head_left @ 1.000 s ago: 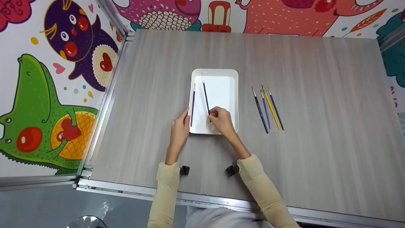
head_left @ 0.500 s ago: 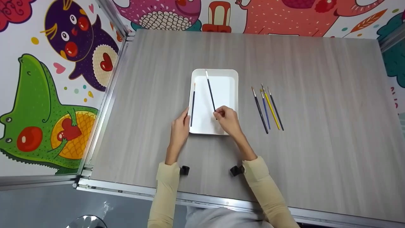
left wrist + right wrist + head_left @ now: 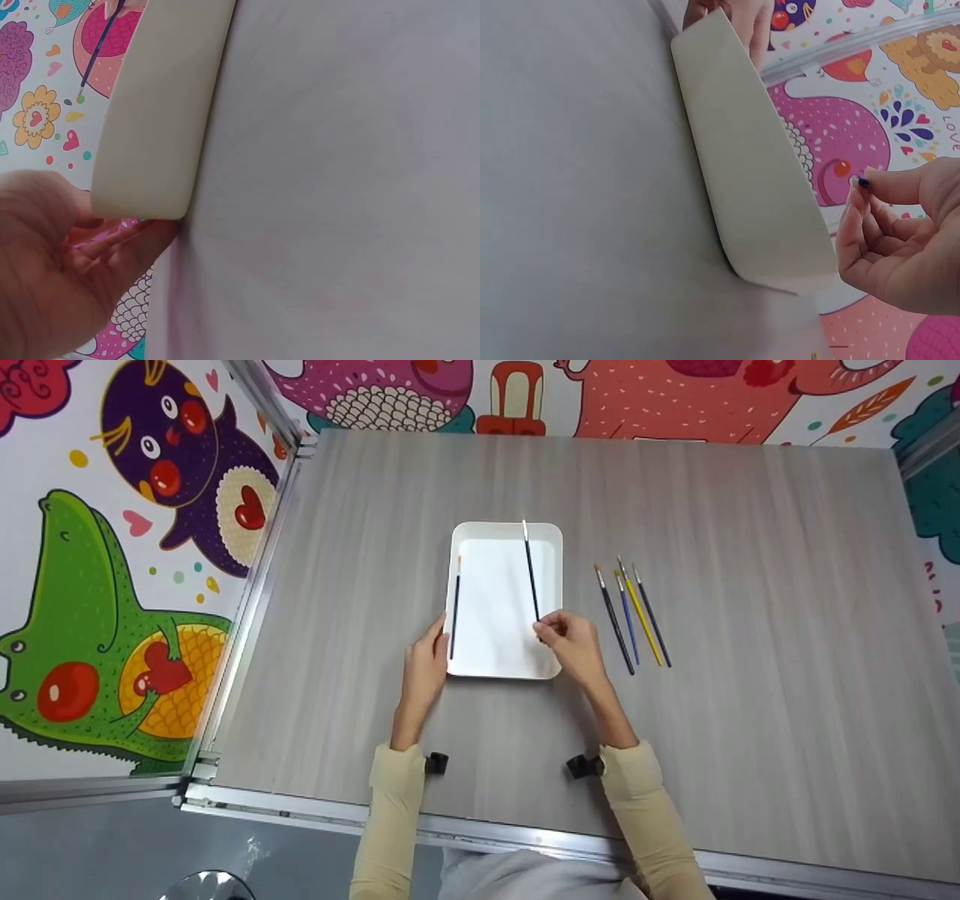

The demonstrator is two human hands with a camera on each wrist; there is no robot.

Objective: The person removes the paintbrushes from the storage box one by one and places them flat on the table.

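A white rectangular tray (image 3: 491,622) lies on the table. My right hand (image 3: 574,643) pinches a dark-handled paintbrush (image 3: 532,574) near its handle end, over the tray's right part, bristles pointing away from me. In the right wrist view, the handle's dark tip (image 3: 863,182) pokes out between thumb and finger. My left hand (image 3: 425,664) rests against the tray's left side, fingers along the wall; in the left wrist view it touches the near corner. A second dark paintbrush (image 3: 455,611) with an orange tip lies inside the tray along its left wall.
Right of the tray lie several paintbrushes: a black one (image 3: 616,619), a blue one (image 3: 629,619), a yellow one (image 3: 643,611) and another dark one. Painted panels (image 3: 150,660) border the wood-grain table (image 3: 765,660) at the left and back; a metal rail edges its front.
My right hand has carried the paintbrush rightward across the tray, from near the other brush to the right wall. The left hand and the tray have stayed put.
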